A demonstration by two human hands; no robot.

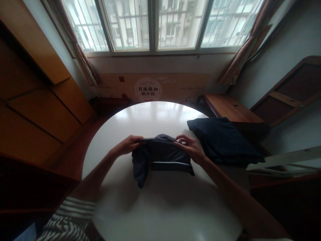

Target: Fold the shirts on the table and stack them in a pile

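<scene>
A dark grey garment (168, 152) with a thin white stripe near its lower edge hangs between my hands over the white round table (120, 201). My left hand (132, 143) pinches its upper left edge. On the upper right edge, my right hand (189, 145) grips the cloth between thumb and fingers. A loose part of the garment, perhaps a sleeve, dangles below my left hand. Whether the lower edge touches the table I cannot tell. To the right of my right hand lies a dark navy cloth (225, 142), spread over the table's right edge.
A wooden bench or low table (233, 107) stands beyond the table at the right. Wooden cabinets (42, 113) line the left side. Behind the table are a printed panel (107, 82) and a barred window (175, 25). A pale rail (286, 159) juts in at the right.
</scene>
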